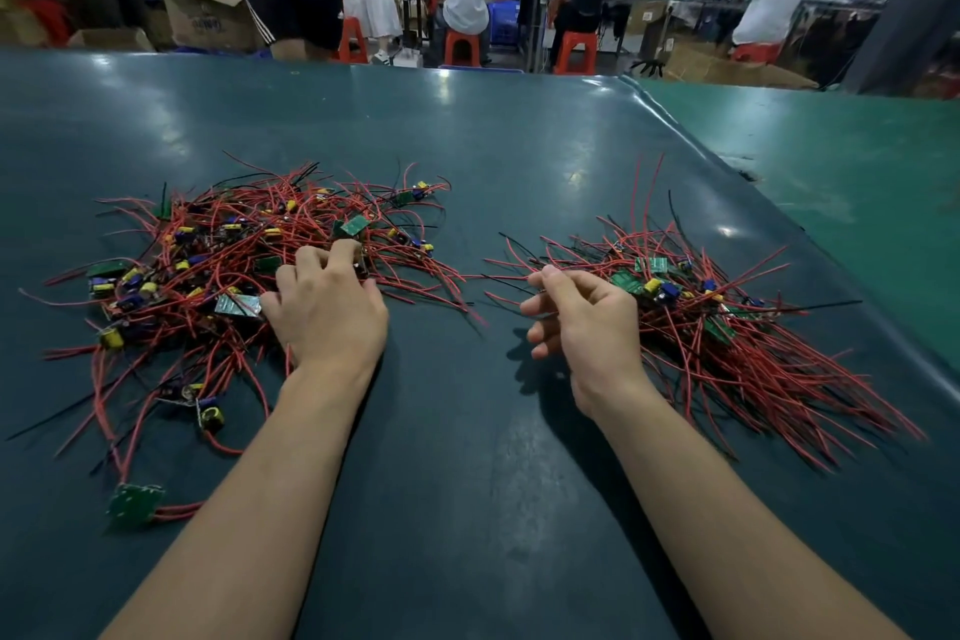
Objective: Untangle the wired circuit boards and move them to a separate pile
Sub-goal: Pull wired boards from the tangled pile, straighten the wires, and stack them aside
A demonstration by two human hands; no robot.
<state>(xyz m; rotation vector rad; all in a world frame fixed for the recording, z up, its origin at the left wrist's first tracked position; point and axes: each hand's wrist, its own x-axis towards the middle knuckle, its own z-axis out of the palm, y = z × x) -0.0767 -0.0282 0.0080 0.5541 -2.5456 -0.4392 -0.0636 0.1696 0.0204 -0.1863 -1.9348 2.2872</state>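
Two heaps of wired circuit boards are lying on the dark green worktop (467, 146): a tangled pile (234, 276) on the left, red and black leads crossing every way, and a sorted pile (727, 322) on the right, where most leads are fanning out toward the near right. The left hand (324, 304) is reaching into the near edge of the tangle, its fingers curling down among the wires and around a small board; exactly what that grip is closing on is hidden by the fingers. The right hand (582, 322) is hovering between the heaps, just beside the sorted one, its thumb and forefinger pinching a thin wire (which board it belongs to cannot be told), the other fingers loosely curled. One stray board (132, 504) is sitting apart at the near left, trailing red leads. Judging by the heaps, the work is looking somewhere near its middle, with the tangle the larger of the two and plenty of boards waiting to be freed. Beyond the worktop, other people are sitting on red stools (462, 48) at further benches.
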